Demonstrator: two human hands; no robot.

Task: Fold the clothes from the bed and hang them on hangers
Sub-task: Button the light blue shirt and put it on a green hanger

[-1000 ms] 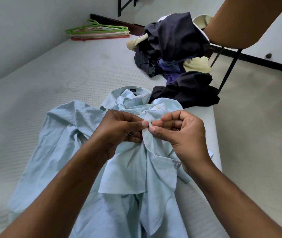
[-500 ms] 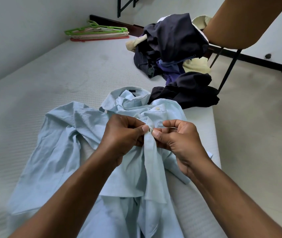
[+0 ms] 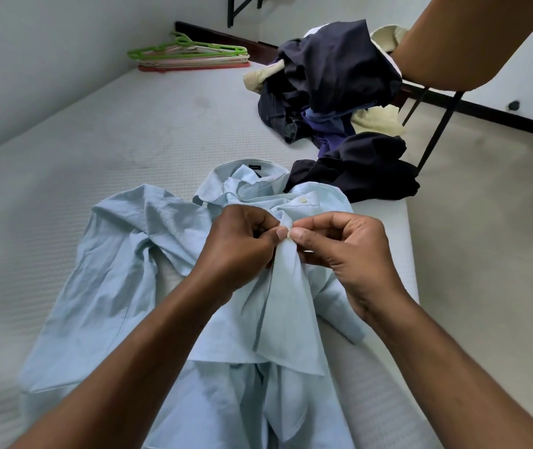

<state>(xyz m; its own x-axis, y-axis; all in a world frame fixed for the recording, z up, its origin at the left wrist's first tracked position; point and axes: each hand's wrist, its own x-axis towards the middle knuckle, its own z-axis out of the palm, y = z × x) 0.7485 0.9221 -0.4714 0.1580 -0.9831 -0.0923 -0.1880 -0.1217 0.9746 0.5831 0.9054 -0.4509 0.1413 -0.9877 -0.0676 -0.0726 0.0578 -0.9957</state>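
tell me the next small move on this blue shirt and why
Probably ease the button through its hole: the left hand and right hand both pinch the front strip of the light blue shirt right at it, thumbs nearly touching.

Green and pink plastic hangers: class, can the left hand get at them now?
Probably not yet: the left hand pinches the light blue shirt, and the green and pink hangers lie far up the mattress.
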